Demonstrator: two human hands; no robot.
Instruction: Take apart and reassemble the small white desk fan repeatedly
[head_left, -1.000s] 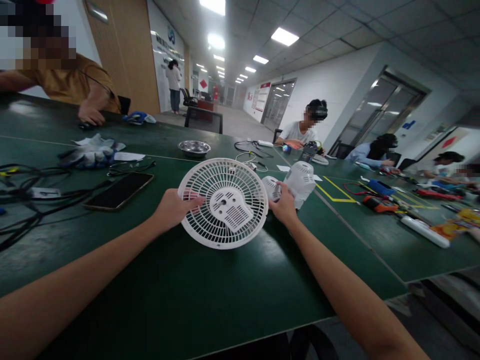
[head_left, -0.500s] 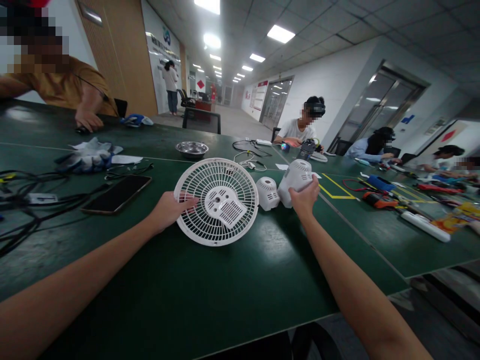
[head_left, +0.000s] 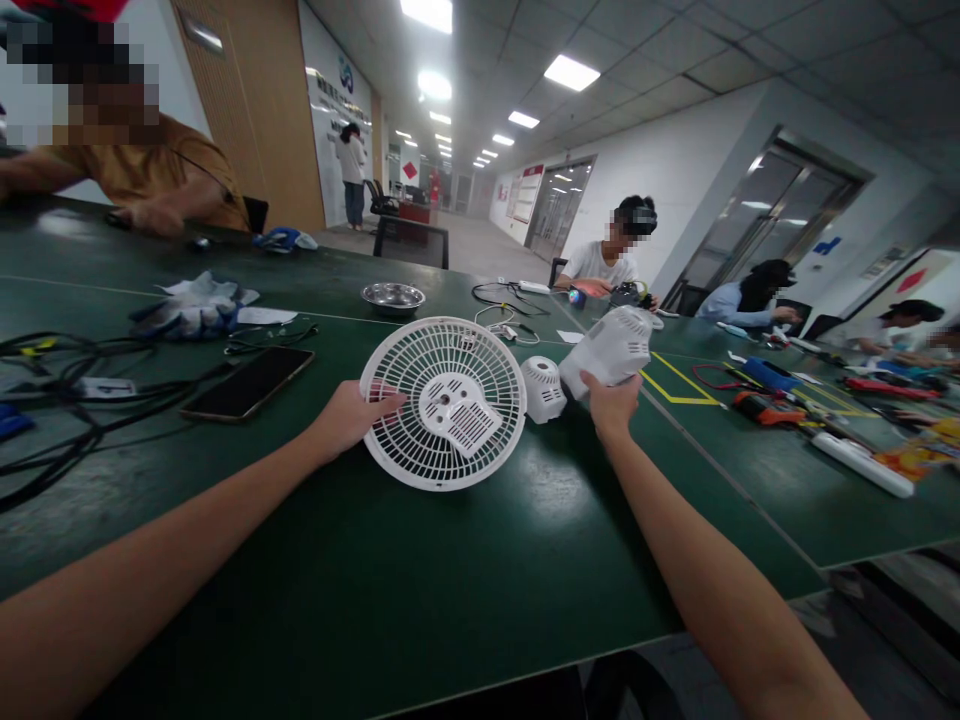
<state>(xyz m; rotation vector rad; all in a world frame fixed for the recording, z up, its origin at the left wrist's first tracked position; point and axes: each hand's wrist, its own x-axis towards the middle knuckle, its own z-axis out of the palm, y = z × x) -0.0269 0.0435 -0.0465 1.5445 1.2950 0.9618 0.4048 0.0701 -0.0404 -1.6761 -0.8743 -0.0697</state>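
My left hand (head_left: 361, 418) grips the left rim of a round white fan grille (head_left: 470, 428), thumb on the front and the other fingers behind its bars. The grille is tilted up toward me. Closed round a white plastic fan housing (head_left: 609, 350), my right hand (head_left: 613, 402) has it tipped over to the right, its slotted end up. Between the grille and this housing stands a smaller white vented cover (head_left: 543, 388) on the green table (head_left: 465, 580).
A steel bowl (head_left: 393, 297) and white cables lie behind the grille. To the left are a phone (head_left: 249, 384), work gloves (head_left: 196, 308) and black cables (head_left: 97, 400). Tools and a white power strip (head_left: 862, 464) lie to the right. Several people sit around the table.
My right hand has tipped the fan housing from nearly upright over to the right. The grille stays in my left hand, and the whole view has shifted slightly.
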